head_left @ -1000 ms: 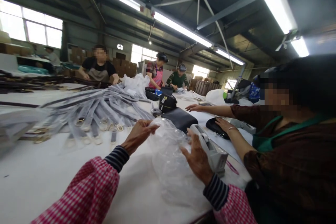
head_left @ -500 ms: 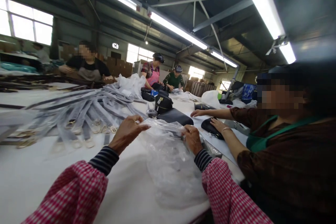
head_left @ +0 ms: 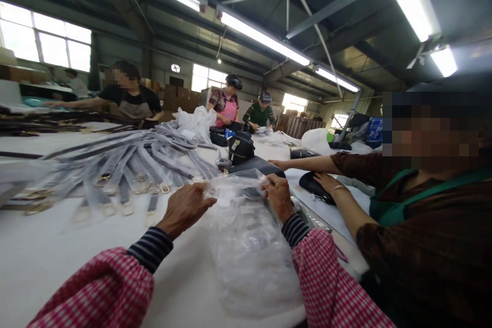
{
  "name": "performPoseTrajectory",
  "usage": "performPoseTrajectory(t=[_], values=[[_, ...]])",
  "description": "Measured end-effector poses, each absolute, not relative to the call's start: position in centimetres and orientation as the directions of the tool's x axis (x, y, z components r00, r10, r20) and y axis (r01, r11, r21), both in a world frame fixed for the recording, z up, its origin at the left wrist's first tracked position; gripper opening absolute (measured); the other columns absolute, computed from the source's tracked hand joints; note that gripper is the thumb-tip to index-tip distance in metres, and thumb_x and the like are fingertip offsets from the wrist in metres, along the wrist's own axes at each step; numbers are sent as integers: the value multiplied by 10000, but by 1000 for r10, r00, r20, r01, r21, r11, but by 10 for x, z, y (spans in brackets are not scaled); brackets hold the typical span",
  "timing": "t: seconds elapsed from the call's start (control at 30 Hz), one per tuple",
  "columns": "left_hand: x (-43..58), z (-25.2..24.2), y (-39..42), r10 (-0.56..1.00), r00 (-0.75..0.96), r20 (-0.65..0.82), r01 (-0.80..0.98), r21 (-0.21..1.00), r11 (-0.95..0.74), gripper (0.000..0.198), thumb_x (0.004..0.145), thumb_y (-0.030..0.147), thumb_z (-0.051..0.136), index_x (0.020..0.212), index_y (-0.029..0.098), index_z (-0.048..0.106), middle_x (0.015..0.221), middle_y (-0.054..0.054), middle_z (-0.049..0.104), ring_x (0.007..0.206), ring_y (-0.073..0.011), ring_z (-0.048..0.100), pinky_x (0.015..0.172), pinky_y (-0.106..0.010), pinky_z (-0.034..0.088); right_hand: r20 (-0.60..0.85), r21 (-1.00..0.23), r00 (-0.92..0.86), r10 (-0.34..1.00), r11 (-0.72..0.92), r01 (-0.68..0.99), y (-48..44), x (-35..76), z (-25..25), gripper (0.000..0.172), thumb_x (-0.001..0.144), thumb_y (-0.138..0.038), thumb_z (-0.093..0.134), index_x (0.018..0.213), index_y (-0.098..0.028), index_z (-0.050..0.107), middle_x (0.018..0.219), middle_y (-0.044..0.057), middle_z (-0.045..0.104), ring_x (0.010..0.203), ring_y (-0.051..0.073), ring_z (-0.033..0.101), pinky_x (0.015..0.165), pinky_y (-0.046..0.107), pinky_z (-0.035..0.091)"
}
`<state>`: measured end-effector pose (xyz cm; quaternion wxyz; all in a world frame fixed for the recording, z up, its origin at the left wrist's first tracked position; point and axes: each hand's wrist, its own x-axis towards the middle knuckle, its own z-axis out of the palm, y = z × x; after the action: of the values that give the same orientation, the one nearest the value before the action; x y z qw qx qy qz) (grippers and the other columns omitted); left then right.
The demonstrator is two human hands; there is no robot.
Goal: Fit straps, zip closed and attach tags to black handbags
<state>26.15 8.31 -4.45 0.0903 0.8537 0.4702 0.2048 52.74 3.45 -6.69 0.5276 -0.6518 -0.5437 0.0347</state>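
Note:
A clear plastic bag (head_left: pixel 249 246) lies crumpled on the white table (head_left: pixel 57 251) in front of me. My left hand (head_left: pixel 184 207) pinches the bag's top edge on the left side. My right hand (head_left: pixel 279 196) grips the same edge on the right, fingers closed on the film. Both of my sleeves are red-and-white checked with striped cuffs. Just beyond the bag's mouth lies a flat black pouch (head_left: pixel 255 165).
A fan of grey belts with gold buckles (head_left: pixel 130 169) covers the table to the left. A person in a brown top and green apron (head_left: pixel 418 205) sits close on my right, hands on a black item (head_left: pixel 313 185). Black bags (head_left: pixel 241 147) and other workers are farther back.
My right hand left the tape dispenser and took the bag's upper edge. My left hand dropped slightly toward me, and the bag's mouth is now stretched between both hands.

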Motion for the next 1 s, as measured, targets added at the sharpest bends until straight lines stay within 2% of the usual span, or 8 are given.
performPoseTrajectory(t=[0.07, 0.17, 0.23, 0.37, 0.53, 0.7, 0.87, 1.0], values=[[261, -46, 87, 838, 449, 312, 744, 389, -543, 345, 900, 498, 565, 1041, 192, 636, 864, -85, 697, 894, -316, 663, 656, -321, 317, 539, -675, 352, 765, 143, 724, 33, 518, -73, 129, 808, -206, 473, 739, -175, 578, 727, 27, 604, 579, 137, 555, 562, 247, 417], [268, -56, 88, 792, 497, 355, 621, 492, -610, 654, 843, 490, 650, 1394, 188, 468, 841, -36, 683, 836, -274, 652, 689, -305, 377, 528, -562, 208, 823, 155, 813, 24, 497, -89, 134, 760, -113, 503, 646, -180, 526, 750, 33, 598, 719, 155, 558, 688, 261, 418], [277, -70, 86, 733, 612, 296, 523, 544, -657, 684, 834, 420, 652, 1445, 214, 424, 785, 5, 663, 757, -232, 642, 684, -282, 404, 478, -484, 89, 874, 178, 857, 15, 485, -101, 159, 726, -64, 515, 613, -175, 521, 750, 35, 602, 755, 161, 555, 739, 270, 414], [294, -107, 80, 654, 741, 156, 545, 430, -720, 319, 861, 369, 571, 1121, 206, 655, 844, -64, 686, 848, -268, 662, 742, -310, 432, 350, -381, -88, 933, 228, 896, -4, 484, -108, 196, 681, -11, 531, 719, -163, 648, 826, 43, 668, 832, 169, 602, 811, 267, 437], [299, -125, 77, 727, 661, 188, 624, 400, -671, 160, 809, 218, 507, 887, 176, 641, 910, -142, 667, 956, -326, 627, 831, -381, 416, 335, -224, -44, 941, 125, 966, -1, 510, -67, 299, 856, -77, 494, 1028, -214, 697, 964, -2, 718, 834, 132, 632, 825, 232, 460], [291, -123, 80, 757, 611, 232, 591, 503, -631, 70, 809, 252, 519, 802, 185, 542, 891, -105, 625, 911, -270, 580, 814, -345, 392, 430, 9, 94, 898, -109, 994, 26, 515, -49, 196, 929, -151, 529, 1089, -178, 637, 1164, 102, 642, 1093, 245, 557, 893, 345, 443], [292, -123, 84, 762, 577, 293, 461, 654, -600, 160, 760, 252, 519, 656, 200, 409, 701, -11, 498, 748, -188, 498, 692, -293, 333, 384, 170, 63, 921, -138, 976, 39, 504, -68, 240, 888, -219, 636, 1126, -214, 615, 1241, 112, 579, 1147, 285, 485, 862, 383, 446], [295, -115, 82, 772, 557, 308, 302, 790, -533, 281, 754, 322, 489, 586, 208, 294, 585, 31, 299, 578, -124, 325, 562, -282, 209, 371, 219, 31, 928, -120, 968, 35, 499, -74, 341, 835, -293, 702, 1152, -229, 596, 1257, 100, 570, 1143, 294, 472, 854, 387, 438]])
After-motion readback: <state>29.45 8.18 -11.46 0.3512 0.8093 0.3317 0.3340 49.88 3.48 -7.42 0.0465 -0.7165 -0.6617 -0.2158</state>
